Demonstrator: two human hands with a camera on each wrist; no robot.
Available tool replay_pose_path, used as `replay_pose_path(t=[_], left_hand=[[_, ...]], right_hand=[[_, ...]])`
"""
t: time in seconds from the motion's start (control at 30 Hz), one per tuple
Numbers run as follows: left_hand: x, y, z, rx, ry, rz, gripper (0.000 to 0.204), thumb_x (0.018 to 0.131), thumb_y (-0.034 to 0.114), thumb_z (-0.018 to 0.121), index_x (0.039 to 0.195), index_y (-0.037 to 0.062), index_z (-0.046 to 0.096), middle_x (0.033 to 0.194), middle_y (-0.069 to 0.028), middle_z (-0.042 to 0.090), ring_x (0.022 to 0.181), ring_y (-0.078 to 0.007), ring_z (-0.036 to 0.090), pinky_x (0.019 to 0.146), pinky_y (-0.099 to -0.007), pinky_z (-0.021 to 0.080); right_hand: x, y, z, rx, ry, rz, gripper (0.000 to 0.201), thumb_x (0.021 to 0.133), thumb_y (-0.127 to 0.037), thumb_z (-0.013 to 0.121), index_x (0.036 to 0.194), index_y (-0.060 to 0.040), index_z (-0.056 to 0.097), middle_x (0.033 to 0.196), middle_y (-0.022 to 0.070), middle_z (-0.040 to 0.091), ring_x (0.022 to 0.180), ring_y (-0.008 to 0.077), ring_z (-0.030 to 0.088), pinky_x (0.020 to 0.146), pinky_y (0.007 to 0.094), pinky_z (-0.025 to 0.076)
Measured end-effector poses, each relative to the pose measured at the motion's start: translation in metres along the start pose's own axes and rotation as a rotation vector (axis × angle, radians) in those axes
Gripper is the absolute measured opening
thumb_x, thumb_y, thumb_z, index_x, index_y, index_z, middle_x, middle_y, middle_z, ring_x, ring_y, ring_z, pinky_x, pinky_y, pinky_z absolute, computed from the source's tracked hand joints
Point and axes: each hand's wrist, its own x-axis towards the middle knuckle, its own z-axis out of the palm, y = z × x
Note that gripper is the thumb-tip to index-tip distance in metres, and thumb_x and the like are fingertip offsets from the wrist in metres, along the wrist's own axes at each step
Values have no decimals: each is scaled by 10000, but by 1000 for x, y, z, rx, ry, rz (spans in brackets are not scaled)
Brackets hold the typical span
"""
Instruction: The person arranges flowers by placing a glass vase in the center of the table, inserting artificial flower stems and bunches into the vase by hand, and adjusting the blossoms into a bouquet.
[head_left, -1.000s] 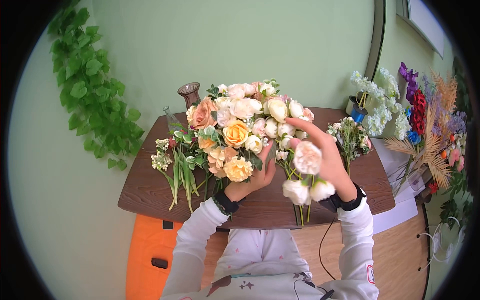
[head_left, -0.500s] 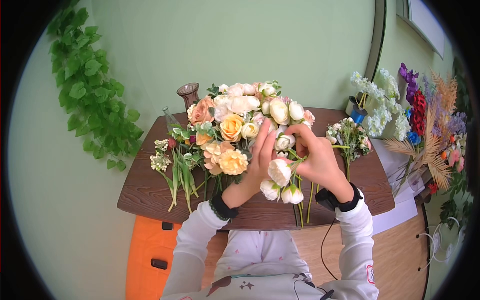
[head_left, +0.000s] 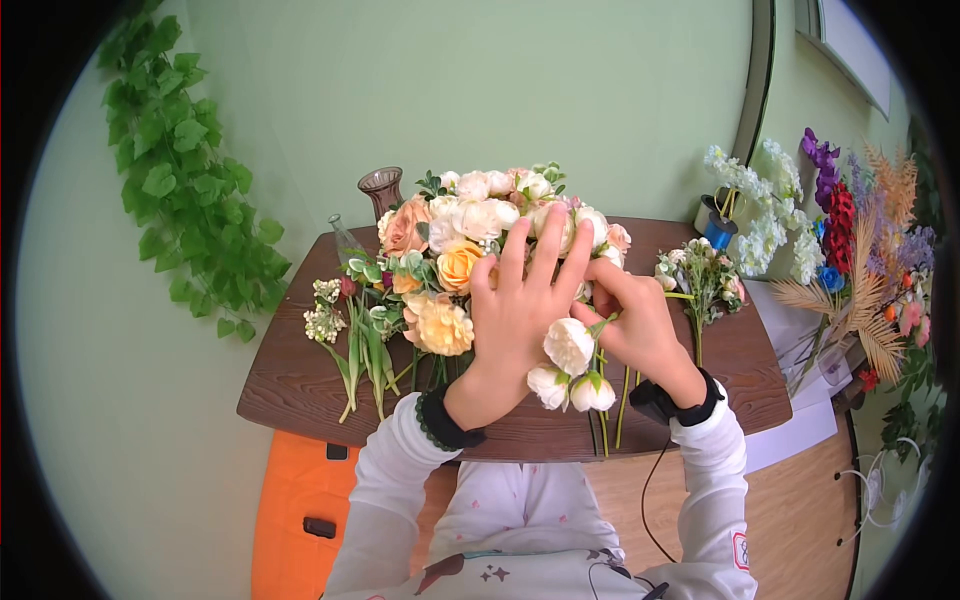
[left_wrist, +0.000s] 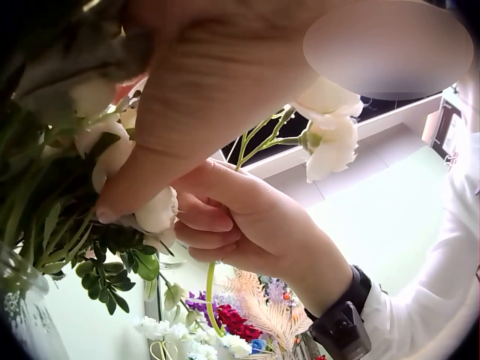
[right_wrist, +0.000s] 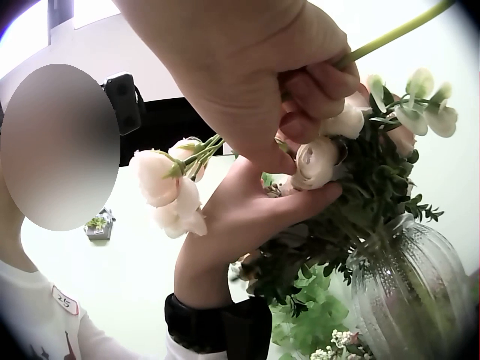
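A full bouquet of artificial roses and peonies (head_left: 480,215) stands in a ribbed clear glass vase (right_wrist: 405,292). My left hand (head_left: 510,320) lies spread over the front right blooms, its fingers straight and pointing away from me; the thumb reaches in among the flowers in the left wrist view. Close beside it, my right hand (head_left: 645,330) pinches the green stem (right_wrist: 401,31) of a spray of white flowers (head_left: 570,348). The spray's blooms hang toward me, below the hands, while the stem's other end sticks out to the right.
On the brown table (head_left: 300,395) lie tulip stems (head_left: 365,350) at left and a small flower bunch (head_left: 700,280) at right. A smoky glass vase (head_left: 381,188) and a clear bottle (head_left: 343,236) stand behind. More colourful flowers (head_left: 850,240) fill the far right.
My left hand has moved from cupping the bouquet's side to spreading over its blooms. The right hand has turned, bringing the white spray left and its blooms lower.
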Motion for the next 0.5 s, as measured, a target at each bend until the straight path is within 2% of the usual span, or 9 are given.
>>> replay_pose_path(t=[0.07, 0.13, 0.23, 0.37, 0.43, 0.5], left_hand=[[1, -1, 2, 51, -19, -10, 377, 761, 242, 557, 1133, 192, 518, 1185, 54, 505, 1053, -153, 483, 875, -383, 318], [-1, -3, 9, 88, 27, -11, 363, 740, 204, 576, 1097, 190, 512, 1064, 29, 514, 1002, -156, 500, 878, -395, 318], [-2, -9, 8, 77, 37, -24, 319, 719, 160, 589, 1026, 185, 506, 979, 6, 498, 978, -157, 507, 882, -404, 318], [1, -12, 8, -3, 97, -25, 274, 707, 138, 591, 959, 183, 493, 942, 2, 489, 920, -148, 511, 872, -401, 323], [3, -10, 6, 20, -10, -34, 228, 698, 145, 593, 904, 185, 503, 906, 14, 485, 852, -135, 505, 858, -399, 331], [3, -11, 5, 19, -43, -24, 237, 694, 159, 584, 921, 176, 521, 927, 9, 489, 855, -141, 502, 859, -407, 322]], right_hand=[[-1, 3, 1, 8, 10, -32, 231, 681, -152, 682, 879, -109, 571, 472, 20, 460, 411, 181, 498, 415, 304, 383], [-1, 4, 1, 7, 11, -38, 234, 682, -157, 686, 881, -111, 572, 475, 19, 462, 412, 180, 499, 414, 303, 383], [0, 0, -1, -20, 16, -43, 247, 679, -169, 695, 887, -114, 573, 479, 14, 465, 413, 176, 501, 412, 301, 383], [0, 0, 2, -27, 31, -49, 274, 669, -185, 710, 899, -119, 575, 486, 6, 470, 416, 176, 502, 411, 302, 384], [0, -1, 2, -29, 34, -48, 276, 669, -181, 709, 901, -118, 574, 487, 5, 470, 417, 176, 502, 411, 303, 383], [0, -1, 2, -33, 36, -48, 277, 669, -177, 708, 904, -117, 574, 489, 4, 470, 418, 177, 502, 412, 305, 383]])
